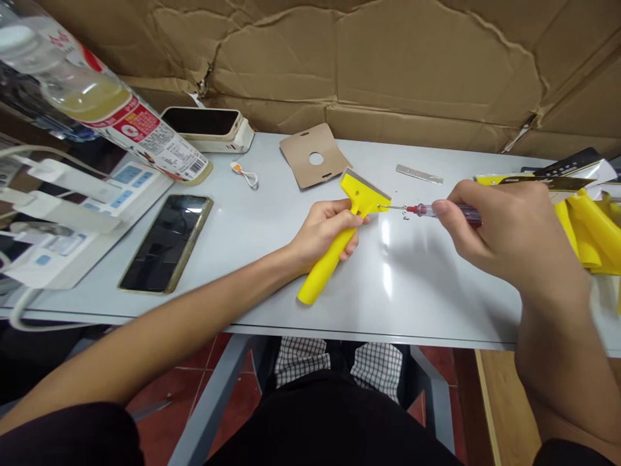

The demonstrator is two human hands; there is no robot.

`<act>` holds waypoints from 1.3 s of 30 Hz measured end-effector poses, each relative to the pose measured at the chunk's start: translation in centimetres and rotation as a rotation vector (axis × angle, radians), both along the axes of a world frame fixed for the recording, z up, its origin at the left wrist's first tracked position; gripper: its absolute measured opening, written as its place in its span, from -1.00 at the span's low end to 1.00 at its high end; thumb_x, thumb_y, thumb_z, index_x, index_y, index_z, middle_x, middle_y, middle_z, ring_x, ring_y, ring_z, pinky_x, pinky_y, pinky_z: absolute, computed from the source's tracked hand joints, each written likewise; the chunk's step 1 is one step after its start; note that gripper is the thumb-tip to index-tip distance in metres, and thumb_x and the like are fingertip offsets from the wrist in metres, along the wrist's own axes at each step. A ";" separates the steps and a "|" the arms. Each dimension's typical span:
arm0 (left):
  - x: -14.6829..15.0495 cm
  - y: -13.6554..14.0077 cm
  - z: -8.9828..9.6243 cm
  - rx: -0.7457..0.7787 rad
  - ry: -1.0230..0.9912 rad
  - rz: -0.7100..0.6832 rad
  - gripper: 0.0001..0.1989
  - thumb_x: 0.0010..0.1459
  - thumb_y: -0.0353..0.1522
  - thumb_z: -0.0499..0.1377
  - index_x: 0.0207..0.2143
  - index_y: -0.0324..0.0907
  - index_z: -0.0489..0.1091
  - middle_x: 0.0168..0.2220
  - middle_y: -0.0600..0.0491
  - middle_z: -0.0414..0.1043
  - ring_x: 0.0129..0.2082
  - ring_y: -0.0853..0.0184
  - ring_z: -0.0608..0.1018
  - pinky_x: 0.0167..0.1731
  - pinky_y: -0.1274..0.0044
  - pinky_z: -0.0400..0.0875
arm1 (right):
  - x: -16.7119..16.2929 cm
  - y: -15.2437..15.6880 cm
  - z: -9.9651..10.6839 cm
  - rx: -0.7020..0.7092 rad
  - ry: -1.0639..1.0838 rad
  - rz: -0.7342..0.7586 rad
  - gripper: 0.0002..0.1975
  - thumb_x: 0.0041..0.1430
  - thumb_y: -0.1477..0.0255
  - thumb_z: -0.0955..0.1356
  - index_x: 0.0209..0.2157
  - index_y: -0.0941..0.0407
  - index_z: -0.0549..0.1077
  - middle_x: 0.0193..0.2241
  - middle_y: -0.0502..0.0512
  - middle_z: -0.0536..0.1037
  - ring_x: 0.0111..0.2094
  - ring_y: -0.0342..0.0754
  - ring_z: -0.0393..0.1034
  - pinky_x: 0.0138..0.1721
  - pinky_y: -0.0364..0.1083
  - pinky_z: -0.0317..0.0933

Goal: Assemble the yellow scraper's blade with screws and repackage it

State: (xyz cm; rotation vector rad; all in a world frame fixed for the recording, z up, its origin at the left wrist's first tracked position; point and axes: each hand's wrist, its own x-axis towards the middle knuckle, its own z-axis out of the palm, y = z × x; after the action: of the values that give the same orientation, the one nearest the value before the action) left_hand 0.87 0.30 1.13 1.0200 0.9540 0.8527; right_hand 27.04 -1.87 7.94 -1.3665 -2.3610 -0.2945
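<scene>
Above the glossy white bench, the left hand grasps the yellow scraper, its handle slanting from near the front edge toward the back, while the right hand, farther right, grips a screwdriver pointing left at the scraper head's right corner.

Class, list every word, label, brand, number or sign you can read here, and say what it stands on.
No word can be read with certainty.
Front bottle: a round white mark, perhaps a "0" or logo; its other print and barcode digits are too small.
Rear bottle: red characters, too blurred to read.
Power strip: blue labels, too small to read.
Yellow scraper and screwdriver: no lettering visible.
</scene>
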 end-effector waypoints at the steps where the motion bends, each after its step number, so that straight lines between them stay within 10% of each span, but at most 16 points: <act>1: 0.1 -0.1 0.0 0.010 0.002 0.017 -0.82 0.03 -0.31 0.29 -0.33 -0.23 0.48 -0.68 0.13 0.36 -0.72 0.40 0.40 -0.74 0.58 0.21 | 0.0 0.0 0.1 -0.026 0.032 -0.004 -0.68 0.44 0.15 0.32 -0.34 0.03 0.45 -0.65 -0.03 0.34 -0.61 -0.02 0.21 -0.43 -0.01 0.00; 6: 0.3 -0.2 -0.3 0.036 0.000 0.034 -0.83 0.07 -0.31 0.27 -0.34 -0.25 0.52 -0.67 0.10 0.39 -0.73 0.44 0.37 -0.71 0.56 0.20 | 0.3 -0.1 0.5 -0.094 0.107 0.041 -0.77 0.21 0.31 0.41 -0.11 0.05 0.44 -0.46 0.01 0.56 -0.53 0.03 0.40 -0.43 0.00 0.13; 13: 0.3 -0.1 -0.3 0.022 0.000 0.063 -0.85 0.06 -0.35 0.28 -0.33 -0.26 0.53 -0.70 0.13 0.34 -0.73 0.45 0.32 -0.70 0.57 0.15 | 0.2 -0.2 0.3 0.026 0.074 0.096 -0.81 0.39 0.21 0.41 -0.22 0.04 0.46 -0.47 0.03 0.60 -0.52 0.00 0.42 -0.43 -0.01 0.14; 23: 0.2 -0.2 -0.5 0.042 0.047 0.024 -0.83 0.08 -0.35 0.29 -0.31 -0.29 0.54 -0.70 0.12 0.37 -0.75 0.46 0.33 -0.72 0.58 0.18 | -0.1 0.2 -0.3 0.077 0.037 -0.005 -0.48 0.48 0.13 0.31 -0.59 0.01 0.32 -0.73 -0.08 0.07 -0.66 -0.09 -0.01 -0.46 -0.03 -0.12; 29: 0.5 -0.4 -0.1 0.047 0.027 0.059 -0.86 0.03 -0.36 0.30 -0.35 -0.24 0.49 -0.64 0.12 0.40 -0.71 0.43 0.41 -0.73 0.59 0.25 | 0.0 -0.3 0.4 -0.083 0.102 0.025 -0.76 0.34 0.21 0.40 -0.08 0.04 0.52 -0.45 0.05 0.59 -0.49 0.08 0.46 -0.39 0.02 0.13; 39: 0.8 -0.4 -0.1 0.043 -0.003 0.103 -0.85 -0.01 -0.35 0.32 -0.37 -0.19 0.43 -0.65 0.15 0.38 -0.69 0.43 0.44 -0.71 0.60 0.29 | -0.3 -0.2 0.2 -0.134 0.115 0.056 -0.95 0.37 0.35 0.37 -0.14 -0.05 0.45 -0.31 0.05 0.65 -0.37 0.12 0.54 -0.29 0.05 0.29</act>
State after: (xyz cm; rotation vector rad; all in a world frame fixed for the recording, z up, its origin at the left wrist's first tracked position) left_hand 1.65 -0.11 1.02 1.0132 0.9957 0.9639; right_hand 26.77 -2.07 8.11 -1.3353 -2.3542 -0.0414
